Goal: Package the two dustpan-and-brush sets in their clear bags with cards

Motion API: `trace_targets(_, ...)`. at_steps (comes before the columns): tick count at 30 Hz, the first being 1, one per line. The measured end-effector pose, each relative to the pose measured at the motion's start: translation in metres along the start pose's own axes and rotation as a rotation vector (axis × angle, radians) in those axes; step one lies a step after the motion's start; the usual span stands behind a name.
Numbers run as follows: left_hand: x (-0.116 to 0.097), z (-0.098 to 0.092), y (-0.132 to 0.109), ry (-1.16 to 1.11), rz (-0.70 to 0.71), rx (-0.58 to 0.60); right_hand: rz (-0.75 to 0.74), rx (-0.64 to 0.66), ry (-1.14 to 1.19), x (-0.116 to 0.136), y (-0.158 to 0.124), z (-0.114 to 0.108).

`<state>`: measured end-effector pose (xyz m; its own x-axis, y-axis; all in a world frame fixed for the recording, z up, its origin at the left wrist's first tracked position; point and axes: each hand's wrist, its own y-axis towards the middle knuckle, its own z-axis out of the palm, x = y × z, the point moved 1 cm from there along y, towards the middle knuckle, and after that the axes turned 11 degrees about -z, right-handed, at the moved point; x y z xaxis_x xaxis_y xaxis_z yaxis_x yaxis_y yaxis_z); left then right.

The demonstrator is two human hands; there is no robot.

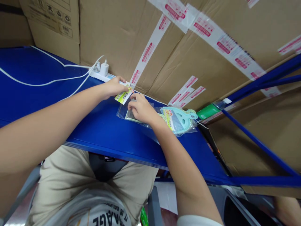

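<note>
Two hands at work over one blue bench (47, 72).

- Left hand (114, 88): closed, pinching a yellow-green printed card (124, 96) by its upper edge. The card is tilted, just above the bag's near end.
- Right hand (141, 110): fingers curled down, pinching the end of a clear plastic bag (122, 113).
- Bag: flat on the bench near its back edge, holding a pale blue comb-like piece (182, 117).
- Behind: taped cardboard boxes (113, 34).
- Left of the hands: white power strip (100, 74) with a charger plugged in and cables trailing off.
</note>
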<state>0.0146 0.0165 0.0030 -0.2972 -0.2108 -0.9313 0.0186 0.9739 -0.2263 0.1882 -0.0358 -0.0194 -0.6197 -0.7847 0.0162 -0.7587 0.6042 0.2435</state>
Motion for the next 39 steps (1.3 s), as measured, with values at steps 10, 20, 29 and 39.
trace_targets(10, -0.005, -0.001, -0.008, 0.019, -0.016, -0.022, -0.027, -0.020, 0.085, 0.005, -0.002, 0.000)
trace_targets(20, -0.002, -0.001, -0.004, 0.035, 0.007, -0.014, 0.026, 0.007, 0.099, 0.002, -0.006, -0.003)
trace_targets(29, -0.001, -0.003, -0.001, 0.066, -0.001, -0.039, -0.010, -0.001, 0.061, 0.003, -0.006, -0.003)
trace_targets(39, -0.002, -0.005, -0.003, 0.055, -0.003, -0.020, -0.028, -0.052, 0.069, 0.007, -0.009, -0.013)
